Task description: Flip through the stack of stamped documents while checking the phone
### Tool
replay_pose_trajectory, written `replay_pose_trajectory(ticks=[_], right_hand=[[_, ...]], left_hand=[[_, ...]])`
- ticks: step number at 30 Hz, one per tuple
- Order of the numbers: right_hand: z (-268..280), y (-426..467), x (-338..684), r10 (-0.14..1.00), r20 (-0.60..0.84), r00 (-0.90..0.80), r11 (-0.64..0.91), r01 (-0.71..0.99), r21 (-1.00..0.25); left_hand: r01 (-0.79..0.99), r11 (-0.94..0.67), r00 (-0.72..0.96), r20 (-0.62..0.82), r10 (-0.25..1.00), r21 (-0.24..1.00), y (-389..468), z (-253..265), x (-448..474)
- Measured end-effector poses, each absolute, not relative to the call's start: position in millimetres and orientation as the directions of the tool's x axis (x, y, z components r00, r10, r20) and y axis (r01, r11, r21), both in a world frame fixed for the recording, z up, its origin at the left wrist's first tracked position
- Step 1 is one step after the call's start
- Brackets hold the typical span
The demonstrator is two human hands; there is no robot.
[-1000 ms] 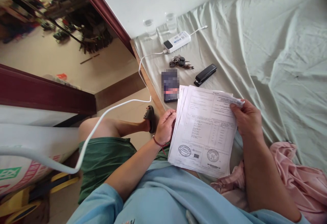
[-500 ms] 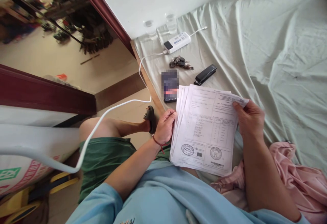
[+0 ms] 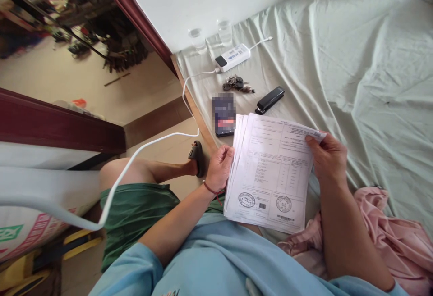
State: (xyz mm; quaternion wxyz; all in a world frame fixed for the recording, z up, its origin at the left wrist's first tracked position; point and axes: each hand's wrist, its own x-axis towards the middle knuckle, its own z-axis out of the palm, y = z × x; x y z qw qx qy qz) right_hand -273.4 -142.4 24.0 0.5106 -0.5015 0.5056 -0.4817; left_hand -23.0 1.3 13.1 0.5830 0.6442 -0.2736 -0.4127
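Risk, my read: the stack of printed sheets (image 3: 270, 172) is fanned at its left edge and only pinched at two sides, so the sheets could slide apart and spill off the lap toward the bed's left edge and the floor. Right grip sits on the top right corner alone; a tug there could crease or tear that corner. Stack's lower end hangs unsupported over the blue shirt, may sag or fold.

Left hand (image 3: 219, 166): forearm comes up from lower left, red string at wrist, fingers curled round the stack's left edge, thumb on top, clamping the fanned sheets. Right hand (image 3: 327, 157): forearm runs up from lower right, thumb pressed on the top sheet's upper right corner, other fingers tucked behind the paper, not visible.

Stack is held above the lap, near the bed's left edge, stamped end toward the body. Just beyond it on the sheet: smartphone (image 3: 223, 114), black stapler (image 3: 269, 99), keys (image 3: 237, 84), white power bank (image 3: 232, 56) with cable (image 3: 142, 147), two glasses (image 3: 224, 30) by the wall. Pink cloth (image 3: 385, 228) beside right forearm.
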Motion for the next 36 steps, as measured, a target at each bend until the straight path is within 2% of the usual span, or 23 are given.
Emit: replay_pose_trajectory(ticks=[12,15,23,36], right_hand=[[23.8,-141.2,-272.8,-0.999,-0.044,0.023,0.044,0.005,-0.999],[22.8,-141.2,-273.2,-0.999,-0.042,0.026,0.042,0.002,-0.999],[21.2,-141.2,-272.5,-1.0,0.014,0.024,-0.014,0.0,-1.0],[17.4,-142.5,-272.3,-1.0,0.027,-0.012,-0.027,0.016,-1.0]], left_hand=[[-0.071,-0.207,0.525,-0.14,-0.839,0.976,1.1,15.8,-21.8],[-0.015,-0.201,0.53,-0.163,-0.832,0.979,2.6,11.3,-22.2],[0.301,-0.215,0.457,-0.338,-0.822,0.929,4.0,12.7,-25.0],[0.365,-0.154,0.477,-0.326,-0.816,0.918,4.9,14.4,-28.3]])
